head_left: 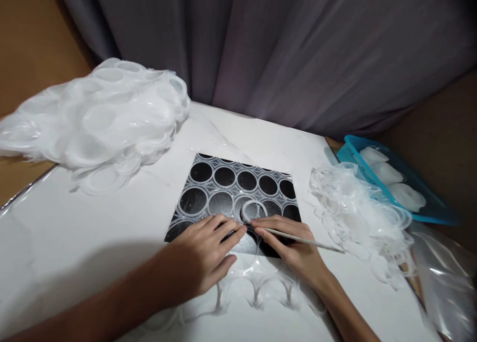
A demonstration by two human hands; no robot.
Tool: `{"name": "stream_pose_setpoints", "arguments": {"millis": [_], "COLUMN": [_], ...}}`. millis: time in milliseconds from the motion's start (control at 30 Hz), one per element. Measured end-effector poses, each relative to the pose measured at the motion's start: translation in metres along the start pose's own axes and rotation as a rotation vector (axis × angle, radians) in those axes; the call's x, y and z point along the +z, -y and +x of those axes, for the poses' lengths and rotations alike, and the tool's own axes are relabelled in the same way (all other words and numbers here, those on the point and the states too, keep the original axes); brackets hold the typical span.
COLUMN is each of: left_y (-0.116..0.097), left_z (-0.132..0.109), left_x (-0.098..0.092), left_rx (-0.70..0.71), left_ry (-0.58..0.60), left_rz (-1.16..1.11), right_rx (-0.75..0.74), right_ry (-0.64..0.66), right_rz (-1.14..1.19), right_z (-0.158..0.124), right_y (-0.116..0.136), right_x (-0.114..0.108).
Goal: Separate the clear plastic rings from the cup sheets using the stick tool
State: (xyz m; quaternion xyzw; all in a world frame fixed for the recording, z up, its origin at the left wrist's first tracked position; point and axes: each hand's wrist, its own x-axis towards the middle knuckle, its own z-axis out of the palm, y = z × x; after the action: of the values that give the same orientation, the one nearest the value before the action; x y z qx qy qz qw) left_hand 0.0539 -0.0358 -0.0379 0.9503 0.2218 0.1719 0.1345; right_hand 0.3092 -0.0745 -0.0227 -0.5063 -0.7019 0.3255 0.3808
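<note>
1. Right hand (294, 247): the grip is pressed together, thumb and fingers pinching a thin tool (309, 241). The tool's front end sits at the fingertips over the near edge of the black mat (286, 189). Its tail runs out past the mat's near right corner.

2. Left hand (201, 255): the grip holds nothing. The fingers lie extended and close together, flat on the clear sheet (223, 183), over the near edge of the mat. Its fingertips meet the fingertips of the right hand.

3. Clear ring (254, 210): it sits on the sheet just beyond the two sets of fingertips, in the near row of circles over the mat. It looks slightly raised from the sheet. Whether it is fully free of the sheet cannot be told.

4. Clear sheet: it covers the mat and carries rows of moulded circles. It extends past the near edge of the mat, under both hands and toward the person.

5. Counter (93, 232): white, carrying the mat at its middle.

6. Pile of white discs (100, 118): to the far left of the mat, well apart from it.

7. Pile of clear rings (357, 213): just right of the mat, beside the right hand.

8. Blue basket (436, 213): right of the mat, beyond the ring pile, holding white rolls (387, 173).

9. Plastic bag (447, 277): near right of the mat, past the ring pile.

10. Grey curtain (298, 48): hangs behind the far edge of the counter, beyond the mat.
</note>
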Motion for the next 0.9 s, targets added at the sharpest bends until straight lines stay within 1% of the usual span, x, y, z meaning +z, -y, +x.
{"name": "stream_pose_setpoints", "arguments": {"millis": [67, 133, 267, 367, 533, 600, 700, 800, 867, 900], "left_y": [0.0, -0.001, -0.005, -0.006, -0.002, 0.0, 0.003, 0.004, 0.005, 0.006], "left_z": [0.0, -0.001, 0.001, 0.003, 0.003, 0.001, -0.001, -0.003, -0.003, -0.003], "left_x": [0.0, 0.0, 0.002, 0.004, 0.01, 0.012, 0.014, 0.016, 0.018, 0.018], "left_rx": [-0.004, -0.009, -0.026, -0.01, 0.017, 0.008, -0.012, -0.03, -0.034, -0.035], "left_ry": [0.008, 0.02, 0.026, 0.009, -0.012, -0.002, 0.042, 0.083, 0.096, 0.097], "left_rz": [0.003, 0.004, 0.032, 0.074, 0.115, 0.109, 0.101, 0.097, 0.091, 0.088], "right_rx": [-0.006, -0.045, -0.25, -0.307, -0.325, -0.34, -0.345, -0.24, -0.161, -0.147], "right_ry": [0.01, 0.015, 0.013, 0.05, 0.126, 0.114, 0.058, 0.004, -0.015, -0.014], "right_rz": [-0.003, -0.016, -0.162, -0.285, -0.334, -0.317, -0.26, -0.165, -0.118, -0.106], "right_z": [0.001, 0.0, -0.004, -0.008, -0.011, -0.01, -0.007, -0.003, 0.0, 0.001], "right_y": [0.0, -0.002, -0.007, -0.008, -0.01, -0.013, -0.017, -0.016, -0.015, -0.014], "right_x": [0.0, 0.0, 0.001, 0.0, -0.001, 0.001, 0.006, 0.009, 0.008, 0.008]}}
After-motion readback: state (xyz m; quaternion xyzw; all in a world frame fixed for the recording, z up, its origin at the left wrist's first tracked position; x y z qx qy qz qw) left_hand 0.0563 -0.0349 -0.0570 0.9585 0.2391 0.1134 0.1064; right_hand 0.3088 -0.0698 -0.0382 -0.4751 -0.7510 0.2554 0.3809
